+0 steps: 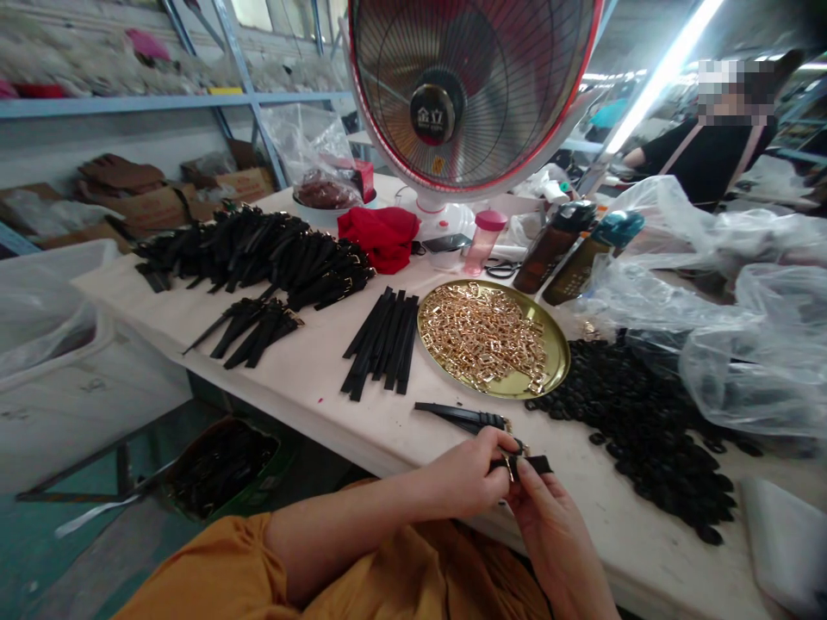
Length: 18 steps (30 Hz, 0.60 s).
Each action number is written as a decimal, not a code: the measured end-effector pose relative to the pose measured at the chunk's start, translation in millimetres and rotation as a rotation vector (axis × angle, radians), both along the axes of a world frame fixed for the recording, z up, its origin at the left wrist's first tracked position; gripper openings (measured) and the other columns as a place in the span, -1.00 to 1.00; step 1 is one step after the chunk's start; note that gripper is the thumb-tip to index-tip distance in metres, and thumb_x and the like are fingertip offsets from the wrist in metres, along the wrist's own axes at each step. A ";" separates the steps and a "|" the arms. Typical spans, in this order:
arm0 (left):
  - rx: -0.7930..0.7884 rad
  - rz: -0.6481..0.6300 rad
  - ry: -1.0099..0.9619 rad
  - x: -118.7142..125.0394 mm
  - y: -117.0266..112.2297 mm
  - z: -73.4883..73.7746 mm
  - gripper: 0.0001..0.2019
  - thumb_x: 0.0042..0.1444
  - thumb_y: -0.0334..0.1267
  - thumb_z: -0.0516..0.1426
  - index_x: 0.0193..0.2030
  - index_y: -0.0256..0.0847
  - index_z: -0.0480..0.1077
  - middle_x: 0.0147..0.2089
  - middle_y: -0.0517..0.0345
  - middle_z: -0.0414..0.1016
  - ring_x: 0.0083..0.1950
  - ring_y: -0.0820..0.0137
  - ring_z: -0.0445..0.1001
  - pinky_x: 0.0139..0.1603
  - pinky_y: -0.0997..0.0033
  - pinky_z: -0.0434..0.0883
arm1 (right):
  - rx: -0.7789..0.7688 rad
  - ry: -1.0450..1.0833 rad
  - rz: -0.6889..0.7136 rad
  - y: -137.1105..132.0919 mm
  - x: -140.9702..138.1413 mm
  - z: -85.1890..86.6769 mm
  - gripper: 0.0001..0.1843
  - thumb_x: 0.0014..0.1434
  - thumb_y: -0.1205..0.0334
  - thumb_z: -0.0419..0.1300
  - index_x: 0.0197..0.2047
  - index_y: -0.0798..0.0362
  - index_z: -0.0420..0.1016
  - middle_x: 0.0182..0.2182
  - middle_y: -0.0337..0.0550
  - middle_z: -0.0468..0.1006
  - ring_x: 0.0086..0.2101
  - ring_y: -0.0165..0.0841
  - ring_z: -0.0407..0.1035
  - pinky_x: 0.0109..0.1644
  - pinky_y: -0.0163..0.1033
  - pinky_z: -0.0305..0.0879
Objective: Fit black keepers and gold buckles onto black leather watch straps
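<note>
Close together at the table's front edge, both my hands grip one short black strap [537, 465] with a gold buckle on it. Thumb and fingers of my left hand [484, 474] pinch its left part by the buckle. My right hand [549, 508] pinches the strap just right of the buckle, and its free end sticks out past the thumb. Just beyond my hands lie a few finished-looking black straps [456, 417] with gold buckles. A gold round tray [561, 379] holds a heap of small gold buckles [481, 336]. Plain black strips [381, 344] lie left of it.
Small black loops [652, 430] are piled at the right beside clear plastic bags [730, 336]. Buckled straps [258, 250] form a large heap at the left. Behind stand a big fan heater [475, 95], bottles [556, 250] and a pink cup [484, 241]. A person [711, 155] is at the back right.
</note>
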<state>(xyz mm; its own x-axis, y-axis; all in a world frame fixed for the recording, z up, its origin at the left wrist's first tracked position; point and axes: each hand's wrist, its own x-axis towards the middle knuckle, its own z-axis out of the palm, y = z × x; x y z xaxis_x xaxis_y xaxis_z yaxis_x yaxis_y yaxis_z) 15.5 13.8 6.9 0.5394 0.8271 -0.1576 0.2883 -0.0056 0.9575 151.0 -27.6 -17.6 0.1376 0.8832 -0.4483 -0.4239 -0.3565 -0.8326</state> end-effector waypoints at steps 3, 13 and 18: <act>-0.148 0.021 -0.059 -1.0 3.7 -2.6 -0.64 -0.01 -0.39 -0.02 -0.02 -0.28 0.10 -0.37 0.19 0.40 -0.48 0.54 0.31 -0.39 0.50 0.32 | 0.077 -0.068 0.011 -2.7 1.1 1.1 -0.72 0.01 0.01 0.21 -0.32 0.05 0.49 -0.44 -0.19 0.48 -0.43 -0.39 0.32 -0.33 -0.28 0.29; -0.209 -0.068 0.017 -8.1 0.4 3.7 -0.63 0.00 -0.26 0.03 -0.01 -0.27 0.12 -0.40 0.17 0.44 -0.50 0.50 0.35 -0.45 0.51 0.28 | -0.032 0.091 0.259 -5.9 9.7 -4.9 -0.76 0.04 0.03 0.17 -0.25 -0.04 0.47 -0.51 -0.23 0.40 -0.50 -0.37 0.25 -0.44 -0.27 0.24; -0.084 -0.057 0.242 -11.7 0.2 5.2 -0.67 -0.01 -0.12 0.05 -0.13 -0.24 0.26 -0.41 0.18 0.44 -0.47 0.46 0.37 -0.46 0.52 0.22 | -0.075 0.167 0.321 -10.0 12.7 -7.6 -0.77 0.01 0.02 0.20 -0.34 -0.03 0.50 -0.53 -0.23 0.38 -0.52 -0.40 0.21 -0.44 -0.29 0.24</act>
<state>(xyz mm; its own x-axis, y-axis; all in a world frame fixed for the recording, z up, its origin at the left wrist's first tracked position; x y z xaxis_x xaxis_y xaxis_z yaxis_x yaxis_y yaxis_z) 3.8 14.0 12.2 0.5229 0.7749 -0.3551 0.5109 0.0485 0.8583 163.7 -37.5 -25.2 -0.2222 0.8334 -0.5060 -0.4085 -0.5508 -0.7278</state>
